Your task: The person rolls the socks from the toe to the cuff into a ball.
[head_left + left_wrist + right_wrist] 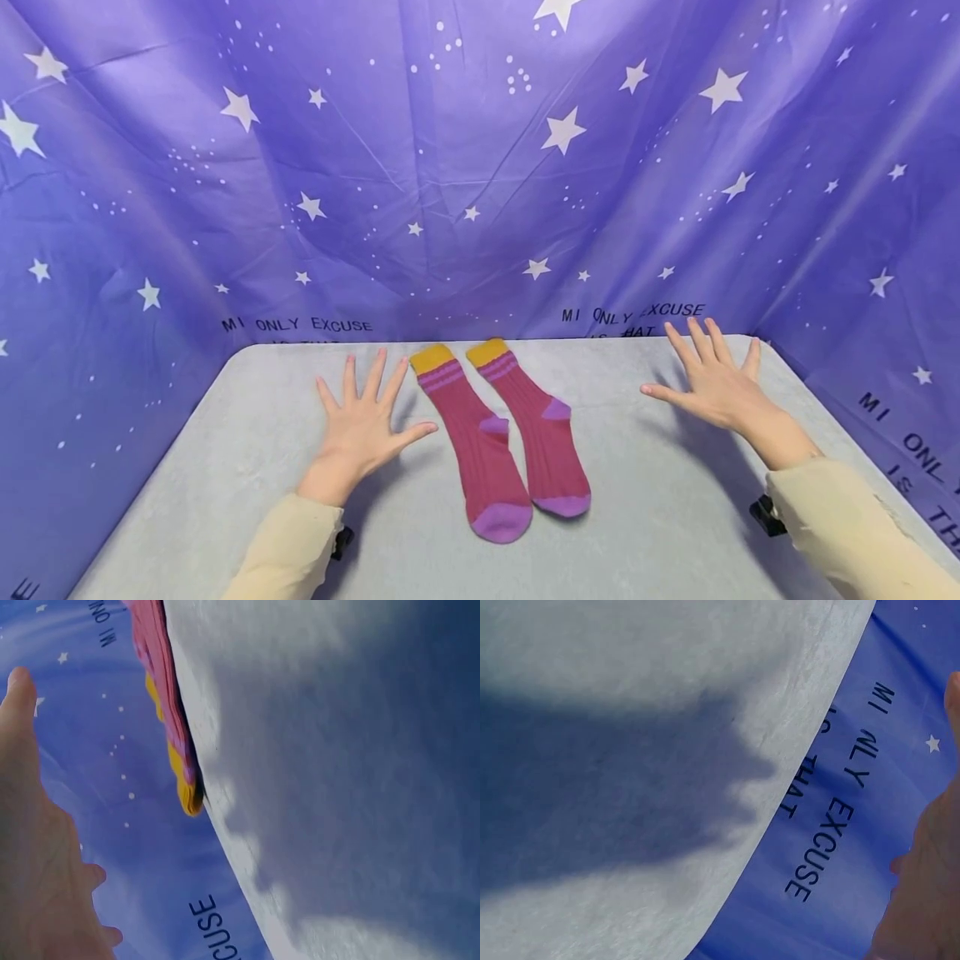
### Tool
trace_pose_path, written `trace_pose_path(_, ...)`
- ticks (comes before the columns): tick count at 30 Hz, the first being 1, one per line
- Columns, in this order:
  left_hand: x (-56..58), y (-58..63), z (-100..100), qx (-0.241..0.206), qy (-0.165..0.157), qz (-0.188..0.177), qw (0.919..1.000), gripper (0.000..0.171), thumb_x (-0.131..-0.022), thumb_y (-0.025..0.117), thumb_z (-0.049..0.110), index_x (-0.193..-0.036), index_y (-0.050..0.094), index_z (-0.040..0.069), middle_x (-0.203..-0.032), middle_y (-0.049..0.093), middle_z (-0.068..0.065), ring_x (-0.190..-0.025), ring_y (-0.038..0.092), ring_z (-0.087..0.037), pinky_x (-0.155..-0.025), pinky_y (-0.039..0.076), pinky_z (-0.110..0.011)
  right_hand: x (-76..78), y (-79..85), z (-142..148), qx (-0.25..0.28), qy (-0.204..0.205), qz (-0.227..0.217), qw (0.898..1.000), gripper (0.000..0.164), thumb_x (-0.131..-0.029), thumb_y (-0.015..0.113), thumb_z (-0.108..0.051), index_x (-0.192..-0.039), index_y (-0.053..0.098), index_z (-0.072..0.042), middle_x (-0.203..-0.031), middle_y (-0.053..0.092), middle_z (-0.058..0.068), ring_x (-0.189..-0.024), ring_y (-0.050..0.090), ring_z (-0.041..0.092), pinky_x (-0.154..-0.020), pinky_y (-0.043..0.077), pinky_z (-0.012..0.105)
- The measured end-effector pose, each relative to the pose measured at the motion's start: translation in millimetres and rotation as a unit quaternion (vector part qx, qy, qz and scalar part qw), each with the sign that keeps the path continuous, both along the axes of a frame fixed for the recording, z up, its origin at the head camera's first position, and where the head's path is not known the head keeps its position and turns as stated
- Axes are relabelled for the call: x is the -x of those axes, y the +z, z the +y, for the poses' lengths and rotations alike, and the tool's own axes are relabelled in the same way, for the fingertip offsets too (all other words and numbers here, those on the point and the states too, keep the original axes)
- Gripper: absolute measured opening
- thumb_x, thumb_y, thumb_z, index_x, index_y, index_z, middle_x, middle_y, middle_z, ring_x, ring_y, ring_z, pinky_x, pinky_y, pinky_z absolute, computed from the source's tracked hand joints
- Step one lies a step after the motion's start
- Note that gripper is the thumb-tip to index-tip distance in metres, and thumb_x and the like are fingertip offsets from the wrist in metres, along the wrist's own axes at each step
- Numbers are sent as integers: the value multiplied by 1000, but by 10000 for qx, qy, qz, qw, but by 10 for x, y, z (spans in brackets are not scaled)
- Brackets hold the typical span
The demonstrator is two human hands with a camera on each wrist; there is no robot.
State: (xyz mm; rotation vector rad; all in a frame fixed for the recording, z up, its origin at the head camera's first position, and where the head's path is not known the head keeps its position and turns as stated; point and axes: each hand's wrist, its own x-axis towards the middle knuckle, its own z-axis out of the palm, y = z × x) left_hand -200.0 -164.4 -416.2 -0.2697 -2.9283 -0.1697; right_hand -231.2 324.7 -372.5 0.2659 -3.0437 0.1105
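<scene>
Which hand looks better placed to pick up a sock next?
Likely the left hand: in the head view it appears just beside the nearer sock. The right hand has a wider gap to the other sock, and its wrist view shows neither.

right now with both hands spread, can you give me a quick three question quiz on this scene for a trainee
1. Which hand is nearer to the two socks lying on the table?
2. What colour are the cuffs of the socks? a) green b) yellow c) white
3. True or false: each hand is gripping a sock.

Key:
1. The left hand.
2. b
3. False: the left hand and the right hand both have their fingers spread and hold nothing.
</scene>
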Motion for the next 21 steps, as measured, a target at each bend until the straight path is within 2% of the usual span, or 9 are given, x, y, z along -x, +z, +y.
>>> trace_pose_path(3, -13, -3, 57, -34, -63, 15, 10000, 105, -77, 47, 87, -160, 12, 34, -170, 5, -5, -152, 2, -50, -108, -3, -83, 44, 34, -56, -5, 56, -93, 9999, 108, -85, 48, -79, -161, 0, -19, -165, -4, 25, -152, -9, 46, -103, -18, 82)
trace_pose_path(10, -63, 19, 209, -148, -215, 166, 9995, 105, -76, 52, 85, -160, 19, 31, -170, 7, -4, -152, 2, -50, -109, -1, -82, 160, 104, -216, -30, 146, -104, 9998, 109, -83, 48, -81, -161, 2, -19, -166, -1, 24, -153, -5, 46, -104, -19, 80)
trace_pose_path(16, -119, 3, 347, -99, -326, 88, 9994, 106, -76, 49, 87, -160, 13, 33, -170, 7, -5, -153, 0, -49, -110, -2, -81, 235, 125, -357, -80, 307, -71, 9995, 108, -83, 49, -80, -161, 5, -20, -166, 6, 24, -153, -1, 46, -106, -16, 81)
trace_pose_path(21, -175, -21, 425, 54, -434, 201, 9988, 105, -76, 49, 87, -160, 17, 32, -169, 13, -7, -152, 7, -49, -111, 4, -80, 290, 101, -509, -57, 426, -145, 9990, 107, -84, 48, -81, -161, 7, -20, -166, 6, 23, -153, 0, 45, -107, -17, 79)
